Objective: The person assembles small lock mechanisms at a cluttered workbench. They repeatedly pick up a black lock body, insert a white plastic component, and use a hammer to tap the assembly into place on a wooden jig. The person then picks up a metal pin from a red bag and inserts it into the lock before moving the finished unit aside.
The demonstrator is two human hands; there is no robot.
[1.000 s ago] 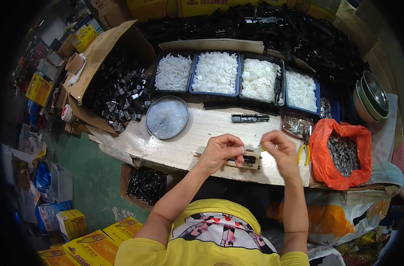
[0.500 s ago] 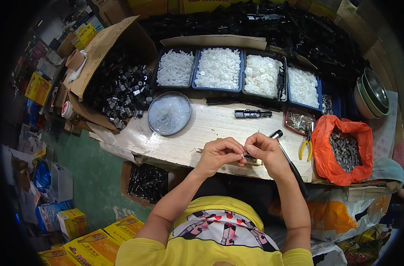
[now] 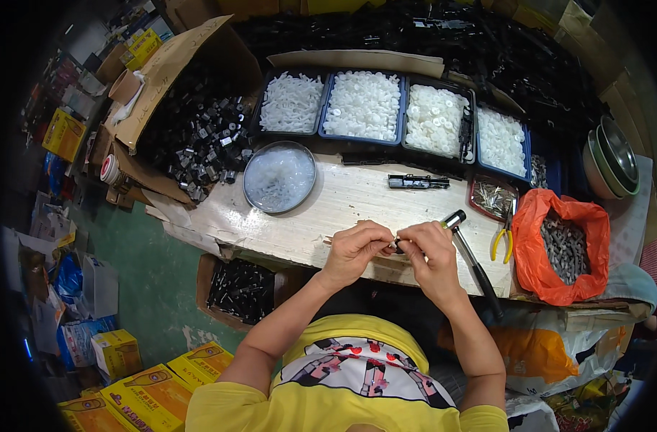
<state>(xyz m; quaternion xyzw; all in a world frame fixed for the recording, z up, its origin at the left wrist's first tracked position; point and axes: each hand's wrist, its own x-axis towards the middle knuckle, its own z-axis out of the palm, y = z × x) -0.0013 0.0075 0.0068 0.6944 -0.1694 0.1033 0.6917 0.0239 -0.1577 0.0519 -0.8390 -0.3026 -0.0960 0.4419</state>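
My left hand (image 3: pixel 355 253) and my right hand (image 3: pixel 433 261) meet over the table's front edge, both with fingers pinched. Where the fingertips come together, a tiny white piece (image 3: pixel 395 241) shows at my left fingers. Against it sits a small dark part (image 3: pixel 397 248) in my right fingers, mostly covered by them. Just right of my right hand lies a hammer (image 3: pixel 475 268) with a metal head and black handle. Farther back on the table rests a black, shiny elongated part (image 3: pixel 418 182).
Trays of white plastic pieces (image 3: pixel 363 108) line the back. A round dish (image 3: pixel 248 180) and a carton of dark metal parts (image 3: pixel 206 144) stand left. At right are yellow-handled pliers (image 3: pixel 508 245), a dish of metal pins (image 3: pixel 493 196) and an orange bag (image 3: pixel 530 252) of grey parts.
My fingertips have drawn together, bringing the white piece and the dark part against each other. My right hand has turned slightly, uncovering more of the hammer. The view has shifted a little.
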